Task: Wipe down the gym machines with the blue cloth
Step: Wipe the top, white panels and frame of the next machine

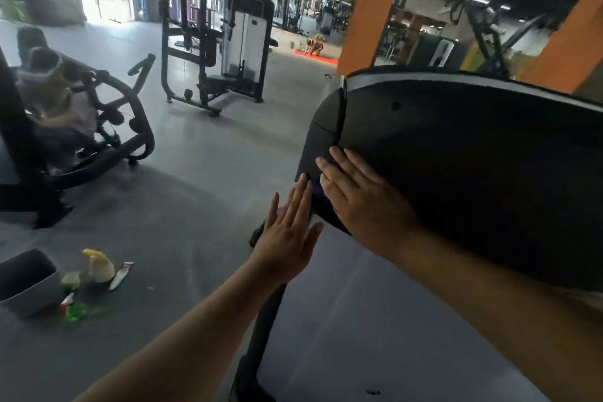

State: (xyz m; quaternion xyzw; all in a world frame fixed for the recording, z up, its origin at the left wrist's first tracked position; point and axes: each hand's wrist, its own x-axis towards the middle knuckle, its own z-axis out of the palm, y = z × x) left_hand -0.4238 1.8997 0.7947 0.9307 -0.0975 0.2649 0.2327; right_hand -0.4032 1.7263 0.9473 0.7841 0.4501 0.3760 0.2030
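R hand (362, 202) flat, fingers straight, pressing blue cloth (317, 196) onto machine's dark cover (456, 157), frame centre; only a sliver of cloth shows. L hand (287, 238) flat too, holds nothing, just lower left at cover's edge. Cover's long axis runs right from cloth, so R hand likely leads.

On the grey floor (195, 173), well left of and nearer than my left hand (287, 238), a grey bin (26, 284) stands beside a yellow-topped bottle (98, 266) and a white tube (121, 276). Farther left, a blurred person (55, 91) sits. Beyond my hand rises an orange pillar (372, 10).
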